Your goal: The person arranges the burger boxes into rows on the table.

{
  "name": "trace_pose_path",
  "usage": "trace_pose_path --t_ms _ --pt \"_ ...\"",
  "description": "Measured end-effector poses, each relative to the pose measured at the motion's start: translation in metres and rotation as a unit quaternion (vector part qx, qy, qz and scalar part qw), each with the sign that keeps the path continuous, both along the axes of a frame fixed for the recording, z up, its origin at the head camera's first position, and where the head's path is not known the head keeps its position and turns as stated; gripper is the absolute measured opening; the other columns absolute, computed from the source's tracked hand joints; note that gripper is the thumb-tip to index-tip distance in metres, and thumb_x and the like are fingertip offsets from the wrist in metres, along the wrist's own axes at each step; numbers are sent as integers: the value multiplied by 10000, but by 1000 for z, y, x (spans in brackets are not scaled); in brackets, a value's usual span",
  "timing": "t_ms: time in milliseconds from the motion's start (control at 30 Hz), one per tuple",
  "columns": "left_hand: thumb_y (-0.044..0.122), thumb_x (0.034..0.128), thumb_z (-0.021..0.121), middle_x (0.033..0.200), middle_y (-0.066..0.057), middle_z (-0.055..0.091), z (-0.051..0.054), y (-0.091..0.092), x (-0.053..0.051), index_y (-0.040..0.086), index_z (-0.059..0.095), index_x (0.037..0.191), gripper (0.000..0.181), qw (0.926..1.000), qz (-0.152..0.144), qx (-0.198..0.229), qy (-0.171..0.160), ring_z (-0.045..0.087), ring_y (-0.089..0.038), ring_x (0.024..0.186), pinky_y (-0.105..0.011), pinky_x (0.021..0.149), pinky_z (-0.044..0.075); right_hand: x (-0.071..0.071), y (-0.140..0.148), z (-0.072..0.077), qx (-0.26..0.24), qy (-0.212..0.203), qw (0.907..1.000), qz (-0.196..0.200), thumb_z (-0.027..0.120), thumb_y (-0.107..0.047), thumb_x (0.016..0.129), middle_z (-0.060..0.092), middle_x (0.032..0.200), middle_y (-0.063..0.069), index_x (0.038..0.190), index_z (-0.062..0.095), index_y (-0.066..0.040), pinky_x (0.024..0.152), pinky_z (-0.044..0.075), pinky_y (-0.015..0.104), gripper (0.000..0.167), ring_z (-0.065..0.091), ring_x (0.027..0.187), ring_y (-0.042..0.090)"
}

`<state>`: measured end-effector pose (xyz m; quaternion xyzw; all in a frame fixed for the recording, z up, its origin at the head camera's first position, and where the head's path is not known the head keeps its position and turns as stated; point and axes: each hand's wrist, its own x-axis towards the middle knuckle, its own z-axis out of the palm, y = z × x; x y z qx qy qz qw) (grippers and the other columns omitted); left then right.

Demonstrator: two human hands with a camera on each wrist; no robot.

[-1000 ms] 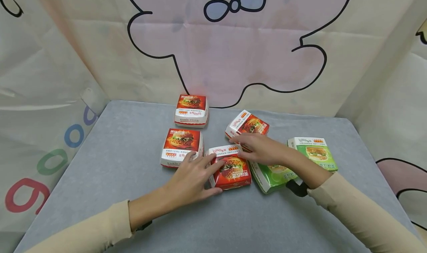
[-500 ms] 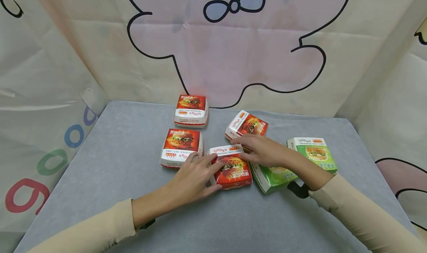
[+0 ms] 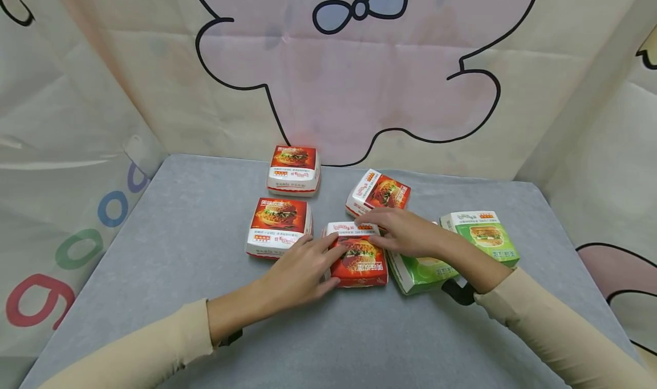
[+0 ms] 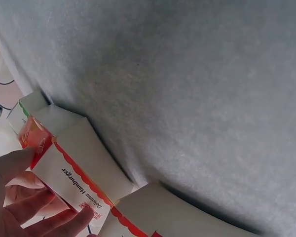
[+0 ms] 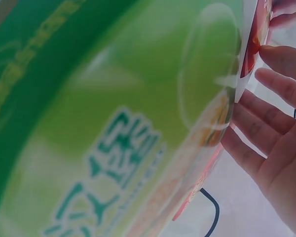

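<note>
A red-and-white hamburger box (image 3: 359,263) lies between my two hands. My left hand (image 3: 303,269) touches its left side with loosely spread fingers; in the left wrist view, the fingers (image 4: 44,205) lie along the box's printed white side (image 4: 71,175). From the right, my right hand (image 3: 405,229) reaches over a green hamburger box (image 3: 426,272), its fingertips at the red box's far right corner. That green box fills much of the right wrist view, where the right hand's fingers (image 5: 259,123) look relaxed. The right forearm and hand hide part of the green box.
Another red box (image 3: 387,192) sits angled just behind my right hand. Two more red boxes, one nearer (image 3: 279,226) and one farther (image 3: 293,169), stand to the left. A second green box (image 3: 482,236) lies right of my forearm. A printed cloth (image 3: 410,92) hangs behind the grey table (image 3: 308,349).
The red box between my hands has turned to sit squarer and shifted slightly right and away. My left hand has moved slightly right with it; the right hand has barely moved.
</note>
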<state>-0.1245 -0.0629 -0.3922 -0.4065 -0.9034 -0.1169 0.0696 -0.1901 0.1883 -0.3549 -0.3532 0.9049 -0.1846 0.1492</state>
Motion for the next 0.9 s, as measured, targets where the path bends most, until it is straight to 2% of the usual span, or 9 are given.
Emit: trace_pose_path --t_ms 167,333,567,700,900 --pt "337 871 771 1379 -143 581 4 3 -3 118 606 1355 556 9997 -4 -83 -211 619 -264 1170 -529 977 478 0 3 -2 -72 77 9999 87 650 -185 967 597 1364 74 1331 630 -109 1049 429 491 372 525 1292 254" --pt "269 881 770 1411 -163 553 7 4 -5 111 599 1373 544 9973 68 78 -721 632 -304 1138 -512 973 483 1 7 -3 -90 119 9999 72 640 -190 972 600 1358 81 1320 638 -104 1023 450 484 358 546 1260 248" --pt "177 884 766 1439 -165 528 9 5 -9 91 601 1376 526 9903 214 406 -1312 651 -264 1114 -429 957 514 0 12 -4 -77 17 9999 -65 643 -236 975 589 1369 80 1335 626 -111 1003 464 485 381 554 1225 226" --pt "160 887 761 1452 -160 517 10 6 -11 89 592 1385 531 9894 223 417 -1373 646 -266 1135 -404 942 525 0 13 -4 -26 -70 9999 -131 642 -258 976 587 1368 74 1340 622 -121 1011 460 483 389 548 1231 222" --pt "136 896 743 1436 -157 534 11 7 -12 80 602 1371 499 9915 231 401 -1219 678 -260 1060 -395 892 548 1 15 -3 97 -78 9997 -220 647 -279 972 596 1354 74 1324 629 -133 1029 440 506 381 538 1252 254"
